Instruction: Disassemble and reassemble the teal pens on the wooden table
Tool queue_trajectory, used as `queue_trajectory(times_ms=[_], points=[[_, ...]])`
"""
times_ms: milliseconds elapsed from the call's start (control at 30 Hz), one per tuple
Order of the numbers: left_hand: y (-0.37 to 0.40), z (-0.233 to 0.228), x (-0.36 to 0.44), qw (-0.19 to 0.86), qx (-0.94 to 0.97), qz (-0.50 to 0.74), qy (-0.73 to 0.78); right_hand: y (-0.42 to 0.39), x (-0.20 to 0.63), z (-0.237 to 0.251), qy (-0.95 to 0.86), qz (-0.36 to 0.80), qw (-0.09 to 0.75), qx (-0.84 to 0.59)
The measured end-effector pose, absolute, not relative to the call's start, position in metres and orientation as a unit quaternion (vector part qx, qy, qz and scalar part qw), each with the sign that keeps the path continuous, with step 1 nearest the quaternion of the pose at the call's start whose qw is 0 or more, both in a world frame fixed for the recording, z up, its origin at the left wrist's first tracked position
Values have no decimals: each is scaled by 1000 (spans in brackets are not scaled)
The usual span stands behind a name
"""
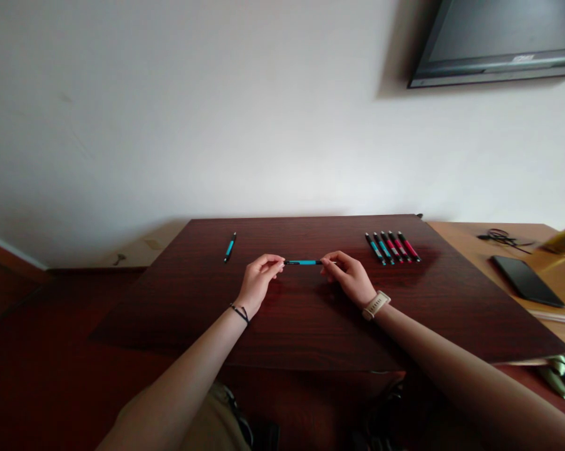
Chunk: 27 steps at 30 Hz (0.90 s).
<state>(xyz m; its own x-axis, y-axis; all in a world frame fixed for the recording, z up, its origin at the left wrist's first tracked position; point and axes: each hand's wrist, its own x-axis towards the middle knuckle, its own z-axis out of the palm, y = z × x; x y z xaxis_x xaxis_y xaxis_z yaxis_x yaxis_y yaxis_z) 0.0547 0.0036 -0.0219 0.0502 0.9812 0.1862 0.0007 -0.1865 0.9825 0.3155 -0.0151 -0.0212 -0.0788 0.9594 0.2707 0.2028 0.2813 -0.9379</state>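
A blue and black pen (302, 262) is stretched level between my two hands over the dark table. My left hand (260, 275) pinches its left end, and my right hand (348, 275) pinches its right end; the fingertips hide both tips. Another blue and black pen (230, 247) lies alone on the table to the left, beyond my left hand. Right of my right hand lies a slanted row of several pens: blue ones (374, 248) on the left side, red ones (408, 246) on the right.
The dark brown table (301, 338) reaches back to the white wall. At the right, a lighter wooden desk (456, 235) holds a black flat device (527, 280), a dark cable (501, 238) and a yellow object (564, 239). A television (503, 44) hangs at the upper right.
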Motion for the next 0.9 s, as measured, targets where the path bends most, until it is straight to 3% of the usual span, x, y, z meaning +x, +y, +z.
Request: queue_trajectory(times_ms=[900], points=[[3,-23,55,454,546,541,450,-14,315,-24,-624,395,501,-451]])
